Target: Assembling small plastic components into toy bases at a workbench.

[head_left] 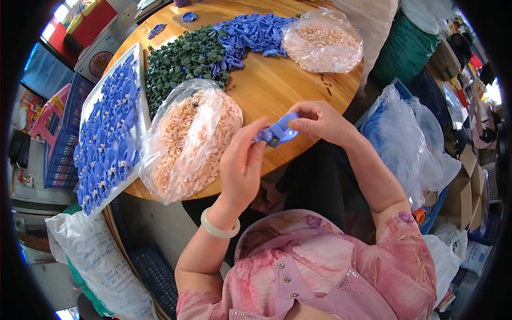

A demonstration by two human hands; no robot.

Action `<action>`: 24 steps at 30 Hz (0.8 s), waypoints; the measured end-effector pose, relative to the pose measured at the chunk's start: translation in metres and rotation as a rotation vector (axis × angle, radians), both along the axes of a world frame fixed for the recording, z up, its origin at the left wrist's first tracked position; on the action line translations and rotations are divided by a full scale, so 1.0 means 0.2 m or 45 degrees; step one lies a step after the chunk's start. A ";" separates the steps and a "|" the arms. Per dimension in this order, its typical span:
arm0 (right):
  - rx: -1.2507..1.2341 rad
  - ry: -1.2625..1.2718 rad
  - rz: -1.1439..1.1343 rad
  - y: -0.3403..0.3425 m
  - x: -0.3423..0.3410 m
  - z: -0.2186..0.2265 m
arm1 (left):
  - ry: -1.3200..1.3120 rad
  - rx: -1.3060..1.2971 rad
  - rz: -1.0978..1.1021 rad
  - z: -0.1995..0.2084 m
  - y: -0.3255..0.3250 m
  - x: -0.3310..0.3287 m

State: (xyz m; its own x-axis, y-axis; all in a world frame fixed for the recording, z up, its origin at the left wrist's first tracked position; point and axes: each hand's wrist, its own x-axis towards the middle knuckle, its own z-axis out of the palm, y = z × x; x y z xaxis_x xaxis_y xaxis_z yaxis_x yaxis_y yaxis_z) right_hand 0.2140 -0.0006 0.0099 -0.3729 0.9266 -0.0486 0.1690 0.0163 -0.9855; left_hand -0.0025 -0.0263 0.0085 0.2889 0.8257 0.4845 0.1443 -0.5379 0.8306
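Observation:
Between my two hands, over the near edge of the round wooden table, is a small blue plastic part (pixel 282 127) with a dark green piece (pixel 273 142) at its lower left. My left hand (pixel 245 154) pinches its left end with thumb and fingers. On its right side, my right hand (pixel 319 120) grips the rounded blue end. Left of my left hand lies a clear plastic bag of small peach-coloured pieces (pixel 194 138). Beyond it are a heap of dark green plastic pieces (pixel 184 66) and a heap of blue plastic pieces (pixel 256 32).
A white tray (pixel 143 101) with rows of blue parts overhangs the table's left edge. Another bag of pale pieces (pixel 322 42) sits at the far right of the tabletop (pixel 272 80). To my right stands a blue bin (pixel 440 200) with clear plastic bags; a white sack (pixel 98 261) is lower left.

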 end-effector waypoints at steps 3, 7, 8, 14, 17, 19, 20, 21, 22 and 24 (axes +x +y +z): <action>-0.040 -0.090 -0.052 0.00 -0.02 0.01 | -0.513 -0.620 -0.062 -0.04 0.01 0.02; 0.007 -0.201 -0.097 0.02 -0.03 0.02 | -0.653 -0.747 -0.098 -0.04 0.01 0.04; 0.007 -0.201 -0.093 0.02 -0.04 0.02 | -0.654 -0.746 -0.095 -0.04 0.02 0.04; 0.004 -0.295 -0.078 0.05 -0.03 0.03 | -0.689 -0.816 -0.067 -0.06 0.08 0.04; -0.015 -0.340 -0.049 0.06 -0.02 0.05 | -0.751 -0.884 -0.082 -0.06 0.09 0.03; 0.014 -0.399 0.049 0.09 0.00 0.07 | -0.771 -0.961 -0.084 -0.06 0.10 0.04; 0.027 -0.410 0.047 0.11 0.00 0.08 | -0.771 -0.982 -0.072 -0.07 0.11 0.03; 0.059 -0.456 0.037 0.13 0.01 0.10 | -0.777 -0.964 -0.078 -0.08 0.11 0.03; 0.090 -0.503 0.028 0.16 0.01 0.11 | -0.798 -0.988 -0.078 -0.09 0.11 0.02; 0.286 -0.504 -0.135 0.26 0.02 0.08 | -0.826 -1.013 -0.069 -0.09 0.10 0.02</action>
State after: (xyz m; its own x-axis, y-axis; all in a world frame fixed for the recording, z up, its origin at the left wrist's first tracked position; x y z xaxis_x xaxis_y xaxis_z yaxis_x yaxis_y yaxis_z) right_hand 0.2185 0.0518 0.0255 -0.2689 0.9624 0.0381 0.5433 0.1843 -0.8191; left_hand 0.0007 -0.0061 -0.0096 0.2130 0.9695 -0.1208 -0.4673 0.2097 0.8589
